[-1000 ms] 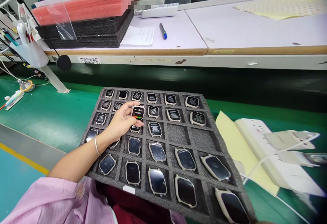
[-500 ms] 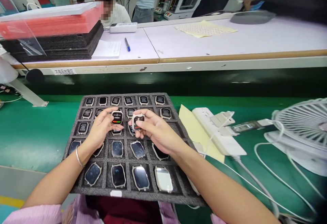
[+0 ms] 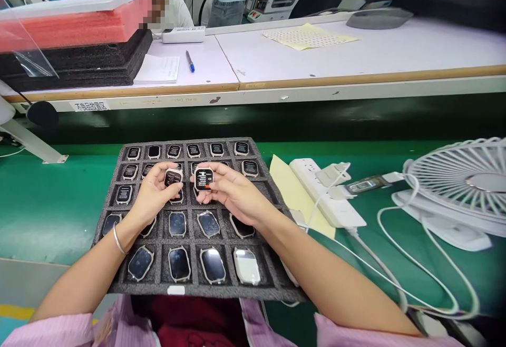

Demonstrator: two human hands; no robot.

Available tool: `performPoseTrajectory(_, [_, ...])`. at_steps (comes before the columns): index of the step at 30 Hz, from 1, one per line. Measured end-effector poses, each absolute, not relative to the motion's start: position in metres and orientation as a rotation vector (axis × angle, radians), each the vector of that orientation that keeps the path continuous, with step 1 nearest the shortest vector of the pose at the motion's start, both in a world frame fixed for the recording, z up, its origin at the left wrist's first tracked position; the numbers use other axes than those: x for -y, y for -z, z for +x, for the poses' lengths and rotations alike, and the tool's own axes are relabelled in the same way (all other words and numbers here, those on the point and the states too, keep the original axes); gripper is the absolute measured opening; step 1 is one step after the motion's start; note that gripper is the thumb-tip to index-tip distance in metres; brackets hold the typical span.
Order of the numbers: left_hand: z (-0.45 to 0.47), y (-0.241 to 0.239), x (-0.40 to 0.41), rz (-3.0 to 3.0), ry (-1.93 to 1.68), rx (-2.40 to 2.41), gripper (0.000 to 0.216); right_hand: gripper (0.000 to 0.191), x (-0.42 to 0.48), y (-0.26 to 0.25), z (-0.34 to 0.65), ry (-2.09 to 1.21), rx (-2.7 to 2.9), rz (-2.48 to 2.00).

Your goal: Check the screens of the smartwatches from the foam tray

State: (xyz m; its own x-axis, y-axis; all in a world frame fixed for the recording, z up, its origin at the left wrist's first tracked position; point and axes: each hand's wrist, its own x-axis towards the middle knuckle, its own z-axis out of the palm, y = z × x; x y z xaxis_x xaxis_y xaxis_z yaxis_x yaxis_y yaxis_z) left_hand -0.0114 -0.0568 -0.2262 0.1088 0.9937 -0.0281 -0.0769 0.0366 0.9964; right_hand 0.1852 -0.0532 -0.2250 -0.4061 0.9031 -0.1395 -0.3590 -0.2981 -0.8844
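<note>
My left hand (image 3: 156, 193) grips a strapless smartwatch (image 3: 173, 177) by its sides, its lit screen tilted up. My right hand (image 3: 233, 191) pinches a second smartwatch (image 3: 204, 179), thumb at the lower right of its screen, which shows lines of white text and a bit of orange. Both watches are held side by side above a dark grey foam tray (image 3: 188, 288). Rows of similar watch bodies fill many of the tray's compartments; some back-row screens show text, while front-row watches (image 3: 179, 267) are dark or reflecting light. My hands hide some middle compartments.
Right of the tray lie yellow paper (image 3: 282, 178), a white power strip (image 3: 328, 194) with plugs and cables, and a white fan (image 3: 466, 189). Beyond, a raised shelf (image 3: 379, 54) carries stacked foam (image 3: 79, 57), a pen (image 3: 190, 62) and papers. People are in the background.
The left watch's screen has lost its green and red bars, and my left thumb now lies against its edge. The right watch's screen now shows white text. The whole view has shifted slightly.
</note>
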Motion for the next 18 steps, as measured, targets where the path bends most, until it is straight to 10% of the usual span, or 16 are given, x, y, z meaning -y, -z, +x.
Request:
performPoseTrajectory(7, [0.011, 0.217, 0.057, 1.326, -0.862, -1.006, 0.053, 0.059, 0.055, 0.199, 0.221, -1.634, 1.214, -0.806])
performPoseTrajectory(18, [0.084, 0.237, 0.043, 2.394, -0.481, -1.312, 0.04, 0.043, 0.057, 0.251, 0.32, -0.721, 2.088, -1.343])
